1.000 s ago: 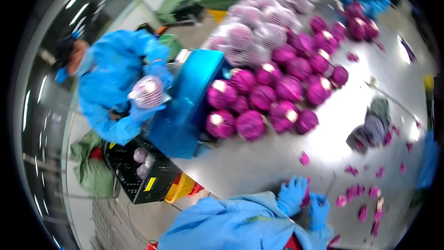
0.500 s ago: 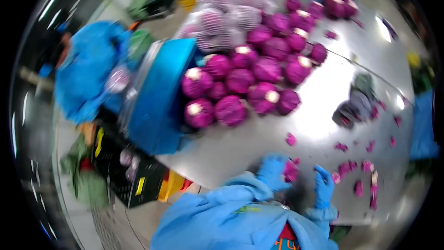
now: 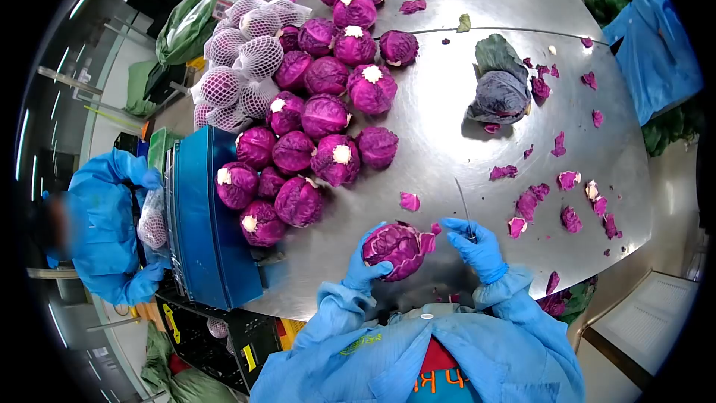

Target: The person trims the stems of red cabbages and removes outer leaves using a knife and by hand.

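Note:
My left hand [image 3: 361, 266], in a blue glove, is wrapped round a red cabbage [image 3: 394, 251] in front of my body. A torn piece of leaf sticks out from the cabbage's right side. Just to the right, my gloved right hand [image 3: 479, 251] grips a knife [image 3: 462, 200] with its thin blade pointing up and away from me. The blade and the cabbage are apart. Beyond them, a small leaf scrap [image 3: 409, 201] lies on the steel table [image 3: 425, 149].
Trimmed red cabbages [image 3: 326, 116] crowd the left of the table beside net-wrapped ones [image 3: 221, 86] and a blue bin [image 3: 216, 231]. An untrimmed dark cabbage [image 3: 501, 95] sits at right among leaf scraps [image 3: 526, 201]. A co-worker [image 3: 112, 227] stands at far left.
My view has turned, so the table contents appear shifted left. The cabbage in my left hand shows more fully now. The knife in my right hand has become visible; earlier it was blurred.

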Available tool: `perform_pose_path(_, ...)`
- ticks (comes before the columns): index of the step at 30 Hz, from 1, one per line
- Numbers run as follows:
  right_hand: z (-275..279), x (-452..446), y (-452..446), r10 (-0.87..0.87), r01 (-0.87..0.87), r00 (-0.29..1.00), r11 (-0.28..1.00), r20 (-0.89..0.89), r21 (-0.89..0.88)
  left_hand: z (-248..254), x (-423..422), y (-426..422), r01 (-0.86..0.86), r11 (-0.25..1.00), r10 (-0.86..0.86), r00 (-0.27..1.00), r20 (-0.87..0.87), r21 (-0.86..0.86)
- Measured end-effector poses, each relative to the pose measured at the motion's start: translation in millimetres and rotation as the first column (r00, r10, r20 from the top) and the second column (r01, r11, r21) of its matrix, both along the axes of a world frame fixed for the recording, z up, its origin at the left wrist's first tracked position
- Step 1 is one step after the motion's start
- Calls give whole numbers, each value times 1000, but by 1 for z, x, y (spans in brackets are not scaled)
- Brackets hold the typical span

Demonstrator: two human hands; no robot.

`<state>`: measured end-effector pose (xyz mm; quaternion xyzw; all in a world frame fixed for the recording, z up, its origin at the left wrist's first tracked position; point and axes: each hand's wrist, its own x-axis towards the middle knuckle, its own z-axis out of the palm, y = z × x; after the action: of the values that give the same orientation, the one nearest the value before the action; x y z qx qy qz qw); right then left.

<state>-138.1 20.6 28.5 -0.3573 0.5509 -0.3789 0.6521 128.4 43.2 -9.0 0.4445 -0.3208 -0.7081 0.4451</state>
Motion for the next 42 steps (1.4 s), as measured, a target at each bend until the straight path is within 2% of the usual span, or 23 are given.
perform_pose_path(2,-1,6,-3,25,-35,999,970,-42,-241,2,-6,-6,-17,999,15,999,-51,-38)
perform_pose_path(3,8,7,-7,65,-78,996,967,-62,-244,7,-9,-10,5,998,-8,999,-50,-60)
perform_pose_path(5,29,10,-15,141,-162,985,956,-99,-245,8,-14,-14,30,984,-19,998,68,-175)
perform_pose_path(8,22,22,-16,199,-231,957,963,-211,-139,23,-23,-16,40,968,-1,988,155,-249)
perform_pose_path(12,18,21,-16,80,-68,988,993,131,-94,30,-30,-11,13,959,28,990,138,-284)
perform_pose_path(15,16,26,-12,17,1,991,991,131,-136,35,-34,-9,-19,953,66,987,145,-301)
perform_pose_path(16,16,27,-9,-1,-19,996,973,-86,-231,34,-36,-9,-30,948,84,984,159,-317)
perform_pose_path(18,15,29,-3,-95,-120,867,913,-490,-390,33,-39,-9,-54,936,124,975,183,-348)
perform_pose_path(21,21,30,-5,-266,-101,758,854,-595,-510,40,-45,-13,-32,923,127,966,226,-384)
perform_pose_path(24,7,22,-11,-367,-79,707,809,-605,-583,36,-52,-20,7,912,127,946,297,-410)
perform_pose_path(25,-2,17,-12,-378,-68,685,818,-623,-571,35,-56,-22,-4,916,112,963,245,-401)
perform_pose_path(28,-16,-25,-30,-417,340,826,905,-378,-257,30,-57,-26,-9,916,50,995,92,-402)
perform_pose_path(29,-36,-52,-37,-438,331,743,898,-506,-290,31,-56,-28,-35,937,11,998,-69,-347)
perform_pose_path(30,-54,-79,-40,-450,315,642,893,-621,-322,33,-54,-27,-45,943,6,993,-116,-331)
perform_pose_path(32,-62,-109,-38,-500,154,302,866,-812,-476,39,-50,-26,-67,951,3,978,-207,-303)
perform_pose_path(33,-50,-118,-37,-439,233,400,898,-805,-373,44,-50,-31,-73,922,21,990,-139,-381)
perform_pose_path(36,-20,-96,-37,-562,372,673,819,-482,-436,53,-46,-35,67,885,55,967,247,-461)
perform_pose_path(37,-32,-96,-35,-455,323,787,879,-416,-351,63,-53,-37,67,868,78,960,270,-492)
perform_pose_path(38,9,-71,-37,-323,307,866,946,-381,-105,57,-54,-36,111,846,78,942,328,-521)
perform_pose_path(39,5,-64,-37,-198,195,942,980,-270,-38,47,-55,-35,157,821,81,920,383,-549)
perform_pose_path(42,14,-36,-34,-20,31,983,998,-183,55,44,-57,-31,297,754,89,838,539,-585)
